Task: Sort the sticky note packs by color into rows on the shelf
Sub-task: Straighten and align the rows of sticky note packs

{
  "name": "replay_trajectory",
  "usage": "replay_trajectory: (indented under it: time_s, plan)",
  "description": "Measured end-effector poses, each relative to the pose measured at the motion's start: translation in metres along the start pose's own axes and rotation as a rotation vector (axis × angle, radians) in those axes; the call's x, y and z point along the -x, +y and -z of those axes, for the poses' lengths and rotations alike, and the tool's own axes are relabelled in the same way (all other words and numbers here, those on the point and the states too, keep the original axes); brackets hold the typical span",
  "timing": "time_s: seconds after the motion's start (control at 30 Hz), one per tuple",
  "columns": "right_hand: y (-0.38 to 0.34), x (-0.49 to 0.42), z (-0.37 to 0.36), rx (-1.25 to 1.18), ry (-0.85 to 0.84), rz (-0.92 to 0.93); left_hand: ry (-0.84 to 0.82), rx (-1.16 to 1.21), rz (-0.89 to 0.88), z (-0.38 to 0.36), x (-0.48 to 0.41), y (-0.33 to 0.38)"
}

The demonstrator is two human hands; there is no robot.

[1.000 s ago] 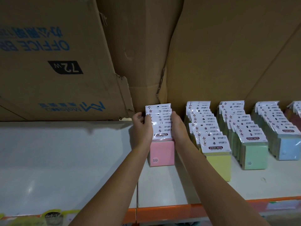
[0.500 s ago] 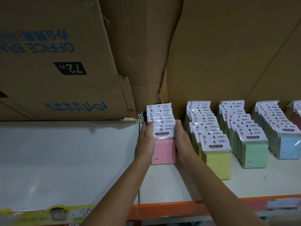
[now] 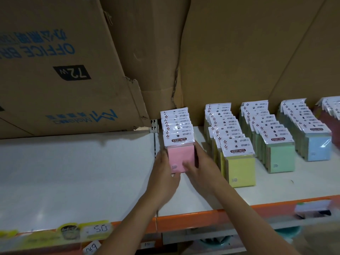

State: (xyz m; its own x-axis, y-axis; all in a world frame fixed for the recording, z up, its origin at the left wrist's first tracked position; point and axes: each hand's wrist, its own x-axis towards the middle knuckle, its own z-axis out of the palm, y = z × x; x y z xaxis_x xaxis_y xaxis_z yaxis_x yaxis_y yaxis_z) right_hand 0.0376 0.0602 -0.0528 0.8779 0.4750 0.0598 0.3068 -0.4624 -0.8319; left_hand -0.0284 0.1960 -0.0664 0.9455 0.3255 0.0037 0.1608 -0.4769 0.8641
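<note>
The pink packs look light and slippery, best held by their sides — the left hand presses flat-fingered, the right hand pinches the front one.

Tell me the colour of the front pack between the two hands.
The front pack is pink, clearest in the head view.
</note>
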Motion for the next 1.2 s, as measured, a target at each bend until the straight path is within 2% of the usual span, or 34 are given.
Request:
replay_trajectory:
  time_s: [0.23,0.5,0.6,0.77,0.97,1.07,1.13,1.2]
  plan:
    - [0.001,0.01,-0.004,0.09,0.07,-0.01,0.032,-0.071,0.015,-0.001,0.0,-0.006]
    - [-0.001,0.046,0.011,-0.03,0.19,-0.139,0.084,-0.116,-0.045,0.01,0.032,-0.009]
    - [0.003,0.07,0.028,-0.103,0.27,-0.155,0.098,-0.047,-0.115,0.009,0.051,-0.008]
    - [0.021,0.09,0.067,-0.103,0.344,-0.194,0.015,0.056,-0.104,-0.006,0.065,0.008]
    - [0.059,0.081,0.11,-0.053,0.326,-0.182,-0.069,-0.034,-0.088,-0.057,0.06,0.043]
    - [0.074,0.073,0.123,-0.05,0.24,-0.176,-0.119,-0.166,0.005,-0.081,0.051,0.06]
    - [0.081,0.067,0.128,-0.049,0.182,-0.179,-0.113,-0.272,-0.006,-0.096,0.045,0.07]
    - [0.086,0.061,0.132,-0.006,0.109,-0.166,-0.075,-0.279,-0.044,-0.107,0.04,0.078]
